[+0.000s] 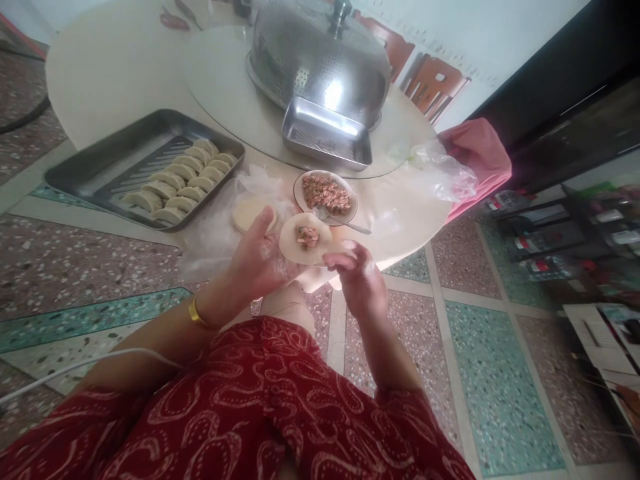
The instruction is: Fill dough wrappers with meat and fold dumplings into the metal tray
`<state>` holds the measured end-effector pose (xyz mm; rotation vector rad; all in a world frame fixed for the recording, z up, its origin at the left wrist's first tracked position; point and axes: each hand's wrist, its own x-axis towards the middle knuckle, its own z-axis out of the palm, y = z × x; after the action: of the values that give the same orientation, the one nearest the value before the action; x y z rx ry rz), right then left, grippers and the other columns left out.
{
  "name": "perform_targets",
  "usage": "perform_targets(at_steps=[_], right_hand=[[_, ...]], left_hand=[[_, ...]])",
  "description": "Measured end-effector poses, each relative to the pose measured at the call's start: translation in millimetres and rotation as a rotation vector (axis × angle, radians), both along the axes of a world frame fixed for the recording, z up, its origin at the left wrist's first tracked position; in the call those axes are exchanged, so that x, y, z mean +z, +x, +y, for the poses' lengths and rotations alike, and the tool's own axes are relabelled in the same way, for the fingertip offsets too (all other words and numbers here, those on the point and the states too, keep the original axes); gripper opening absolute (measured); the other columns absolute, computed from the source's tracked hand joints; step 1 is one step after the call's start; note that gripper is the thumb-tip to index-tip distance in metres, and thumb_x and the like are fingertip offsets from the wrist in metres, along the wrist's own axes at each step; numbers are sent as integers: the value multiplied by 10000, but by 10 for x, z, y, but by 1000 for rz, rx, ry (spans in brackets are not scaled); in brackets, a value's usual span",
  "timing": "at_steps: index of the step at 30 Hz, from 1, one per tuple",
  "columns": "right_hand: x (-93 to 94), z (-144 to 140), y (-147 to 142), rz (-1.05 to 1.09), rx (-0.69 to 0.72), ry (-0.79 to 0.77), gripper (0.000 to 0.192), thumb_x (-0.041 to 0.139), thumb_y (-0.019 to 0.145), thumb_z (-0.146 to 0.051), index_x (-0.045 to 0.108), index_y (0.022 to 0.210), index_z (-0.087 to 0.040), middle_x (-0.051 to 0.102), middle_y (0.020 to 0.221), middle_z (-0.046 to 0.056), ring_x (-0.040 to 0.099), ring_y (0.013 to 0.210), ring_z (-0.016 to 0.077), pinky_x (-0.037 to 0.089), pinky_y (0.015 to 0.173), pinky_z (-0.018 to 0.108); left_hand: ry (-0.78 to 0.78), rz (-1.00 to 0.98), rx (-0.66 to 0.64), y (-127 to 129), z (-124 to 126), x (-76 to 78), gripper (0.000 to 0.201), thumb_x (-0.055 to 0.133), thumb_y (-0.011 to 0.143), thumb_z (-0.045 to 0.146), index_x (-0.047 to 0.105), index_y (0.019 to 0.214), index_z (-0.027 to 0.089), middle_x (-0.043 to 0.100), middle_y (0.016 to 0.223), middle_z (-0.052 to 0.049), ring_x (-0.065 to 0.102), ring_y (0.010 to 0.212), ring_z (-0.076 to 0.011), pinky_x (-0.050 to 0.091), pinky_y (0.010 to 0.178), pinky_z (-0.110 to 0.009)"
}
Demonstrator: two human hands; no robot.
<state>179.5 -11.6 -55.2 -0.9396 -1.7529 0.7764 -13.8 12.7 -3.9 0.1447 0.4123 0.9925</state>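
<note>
My left hand (257,257) holds a round dumpling wrapper (295,248) with a dab of minced filling (307,236) in its middle. My right hand (356,273) is at the wrapper's right edge, its floury fingertips touching the rim. Just beyond sits a small bowl of minced meat filling (326,193) with a spoon (350,225) leaning on it. A stack of plain wrappers (246,212) lies on clear plastic to the left of the bowl.
A metal tray (95,167) holds several folded dumplings (180,180) at the left of the round table (125,60). A steel dome cover (320,57) and a second small metal tray (325,137) stand on the turntable. A plastic bag (440,170) and pink cloth (480,160) lie right.
</note>
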Motion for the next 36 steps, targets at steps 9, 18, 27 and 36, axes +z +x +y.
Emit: perform_targets(at_steps=[9,18,27,36], right_hand=[[-109,-7,127,74,-47,-116,469,134,1029,-340,445,1344,-185,768,1052,114,715,773,180,544,612,322],[-140,-149,-31,-570,-266,793,385,377,952,-304,528,1304,-279,754,1093,-6,454,1384,233,209,1225,507],[-99,1,145,-502,-493,874,362,592,853,-222,558,1206,-292,607,1371,40,439,1379,240,350,1146,521],[-83,124,117,-445,-540,930,492,624,821,-194,512,1264,-375,370,1558,-4,402,1390,270,388,1113,582]], left_hand=[[31,3,-22,10,6,-1,585,385,950,584,584,1255,126,715,1080,-138,632,1124,-285,537,933,-379],[29,-7,-40,61,17,52,578,310,972,571,618,1192,135,726,988,-138,625,1105,-306,533,916,-407],[23,27,-174,99,-49,112,591,326,959,565,635,1170,108,728,962,-144,612,1125,-320,511,954,-430],[113,90,-221,107,-167,217,519,380,950,553,673,1094,149,726,928,-121,635,1095,-315,537,871,-405]])
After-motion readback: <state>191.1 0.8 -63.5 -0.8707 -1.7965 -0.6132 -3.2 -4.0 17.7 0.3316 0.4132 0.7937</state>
